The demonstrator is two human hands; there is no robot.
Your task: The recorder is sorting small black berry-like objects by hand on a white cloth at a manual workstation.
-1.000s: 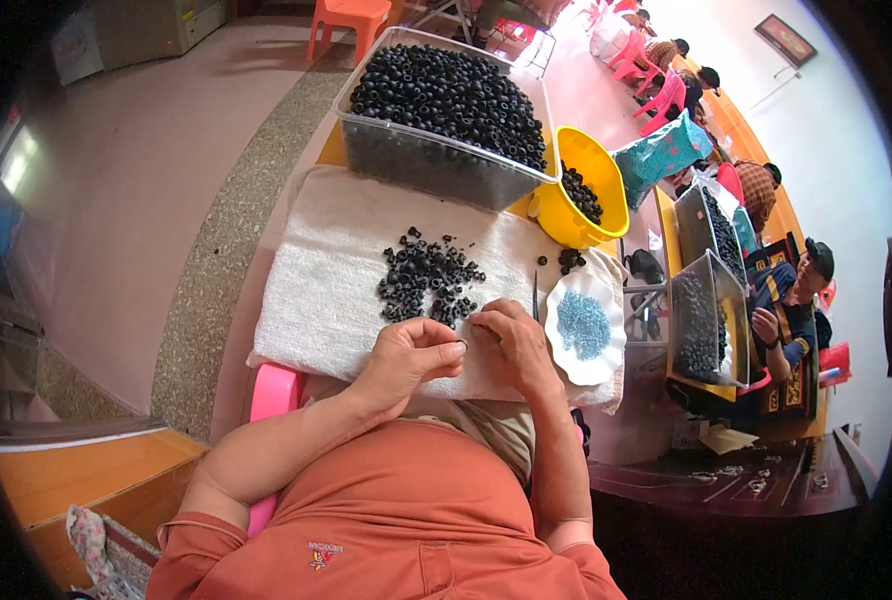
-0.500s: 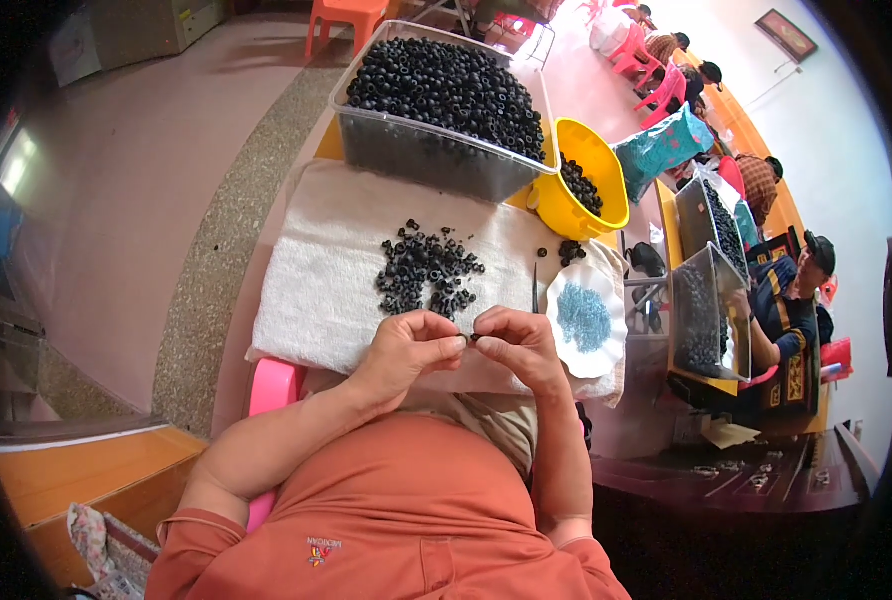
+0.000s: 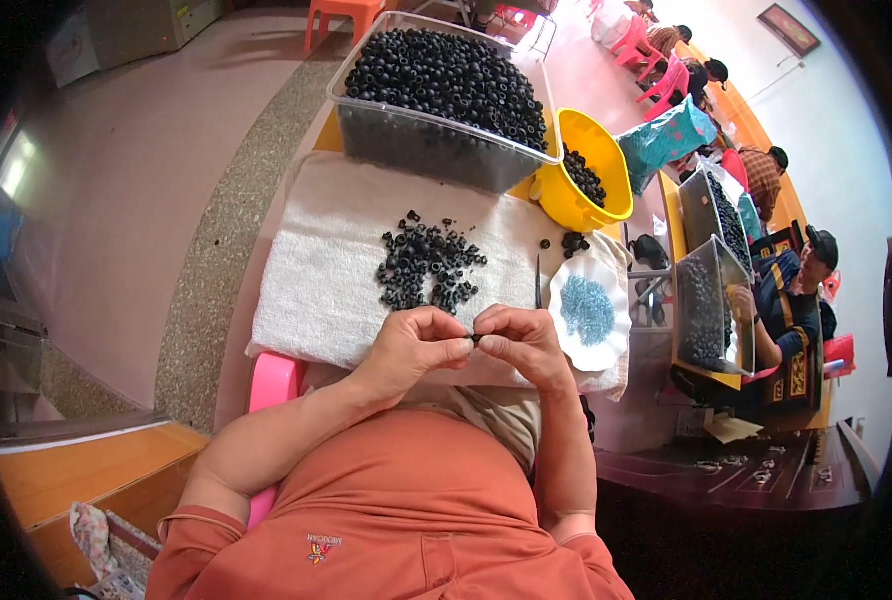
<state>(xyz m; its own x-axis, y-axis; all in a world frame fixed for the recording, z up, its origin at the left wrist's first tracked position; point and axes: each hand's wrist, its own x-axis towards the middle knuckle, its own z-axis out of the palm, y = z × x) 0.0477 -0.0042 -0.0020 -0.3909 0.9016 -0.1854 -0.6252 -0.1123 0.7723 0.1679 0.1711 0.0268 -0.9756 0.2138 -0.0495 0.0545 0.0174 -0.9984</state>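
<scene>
Over the near edge of a white towel [image 3: 311, 240], my left hand [image 3: 413, 347] and my right hand [image 3: 526, 347] meet fingertip to fingertip. Thumb and forefinger of each are pinched on one small black part [image 3: 474, 338]; its shape is mostly covered by the fingers. Just beyond lies a loose pile of small black ring-like parts [image 3: 426, 265]. To the right of my right hand, a white wavy-edged dish [image 3: 618, 348] holds many tiny light-blue pieces [image 3: 587, 310]. A thin dark pointed tool [image 3: 539, 282] lies beside the dish.
A clear plastic bin [image 3: 431, 160] full of black parts stands at the back. Beside it, a yellow bucket [image 3: 573, 200] holds more, with a few loose black parts [image 3: 574, 243] in front. At right, a person [image 3: 791, 300] sits by other clear bins [image 3: 704, 310].
My hands stay together on the black part, with only slight finger movement. The view has shifted a little. At right, the other person's arm has moved up over a bin.
</scene>
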